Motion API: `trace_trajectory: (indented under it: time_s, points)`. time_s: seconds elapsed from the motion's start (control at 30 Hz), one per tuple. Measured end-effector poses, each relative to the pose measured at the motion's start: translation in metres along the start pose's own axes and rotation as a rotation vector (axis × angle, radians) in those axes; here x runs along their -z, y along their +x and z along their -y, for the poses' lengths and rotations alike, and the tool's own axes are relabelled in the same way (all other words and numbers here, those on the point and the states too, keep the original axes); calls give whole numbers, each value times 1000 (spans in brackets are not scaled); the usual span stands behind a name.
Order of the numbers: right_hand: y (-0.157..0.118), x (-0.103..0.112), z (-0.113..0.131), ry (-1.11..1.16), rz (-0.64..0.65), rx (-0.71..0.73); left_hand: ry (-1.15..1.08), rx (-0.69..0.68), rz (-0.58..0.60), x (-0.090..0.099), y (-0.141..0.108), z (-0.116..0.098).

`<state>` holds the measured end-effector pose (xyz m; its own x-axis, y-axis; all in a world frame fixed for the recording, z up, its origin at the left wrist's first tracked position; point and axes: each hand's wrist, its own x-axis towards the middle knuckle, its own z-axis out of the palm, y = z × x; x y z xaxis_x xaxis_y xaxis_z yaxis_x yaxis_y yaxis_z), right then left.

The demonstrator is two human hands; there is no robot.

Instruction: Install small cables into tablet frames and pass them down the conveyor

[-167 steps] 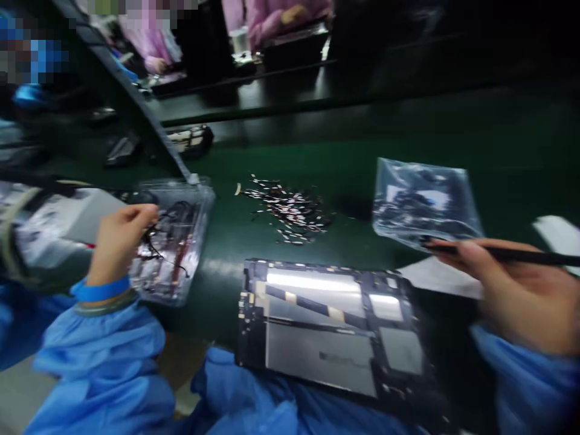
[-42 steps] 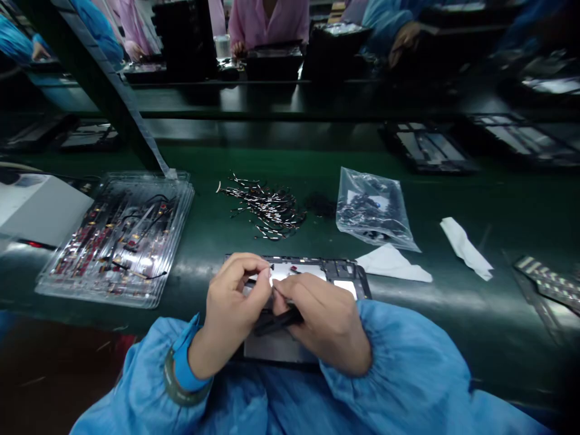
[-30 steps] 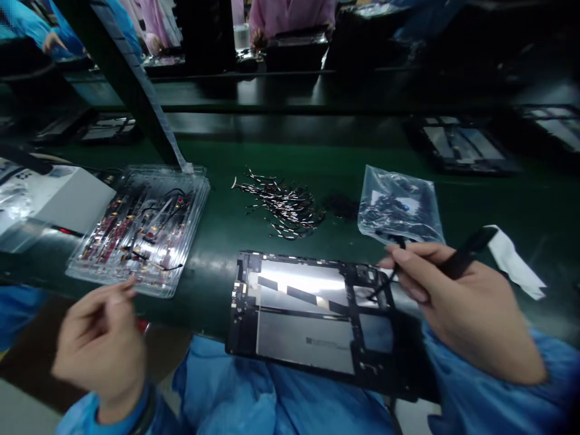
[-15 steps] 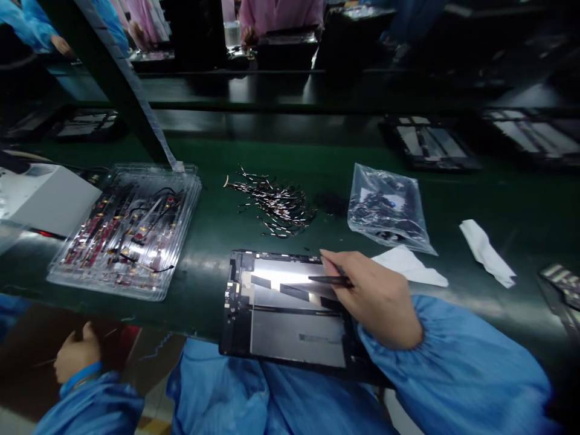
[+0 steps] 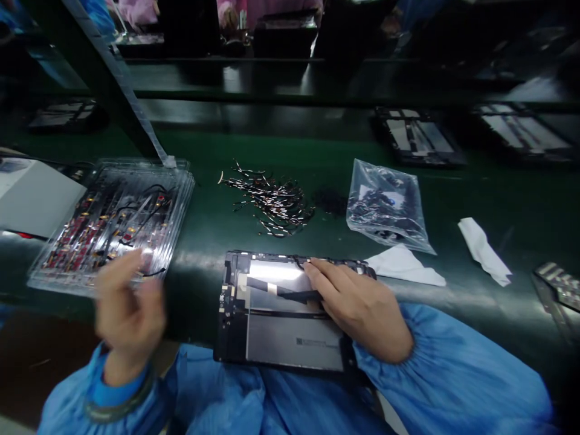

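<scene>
Right hand (image 5: 357,305) pinches black tool (image 5: 299,295) on tablet frame (image 5: 276,320): keep tip low, light; left hand (image 5: 129,308) blurred, grip unclear, near parts tray (image 5: 113,220)

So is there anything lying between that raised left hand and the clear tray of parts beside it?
Nothing visible. The left hand, blurred, hovers at the near edge of the clear tray, overlapping its corner in this view. The right hand rests on the opened tablet, holding a dark tool.

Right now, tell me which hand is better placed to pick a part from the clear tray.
Left. The left hand hovers at the clear tray's near edge; the right hand rests on the tablet frame, holding a black tool.
</scene>
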<state>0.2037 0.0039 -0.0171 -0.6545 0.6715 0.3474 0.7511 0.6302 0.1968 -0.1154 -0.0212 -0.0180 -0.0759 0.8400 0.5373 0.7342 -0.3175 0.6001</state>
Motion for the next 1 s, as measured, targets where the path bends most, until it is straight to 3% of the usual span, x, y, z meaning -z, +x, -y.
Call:
trace_trajectory:
  time_s: [0.07,0.13,0.2,0.27,0.43,0.77,1.0]
  points:
    - [-1,0,1,-9,-5,6,14,-273,296,-28,15,-23]
    - [-1,0,1,-20,-6,22,4,-434,556,-54,29,-41]
    - [0,0,1,-31,1,34,9,-514,697,-73,40,-52]
    - [1,1,2,-44,8,32,17,-563,760,-87,45,-57]
    - [6,1,4,-38,13,14,23,-644,814,-100,46,-59]
    - [-4,7,-4,135,11,-32,-30,-630,796,-103,47,-56]
    - [-16,14,-10,105,17,-14,93,-714,805,-104,46,-57]
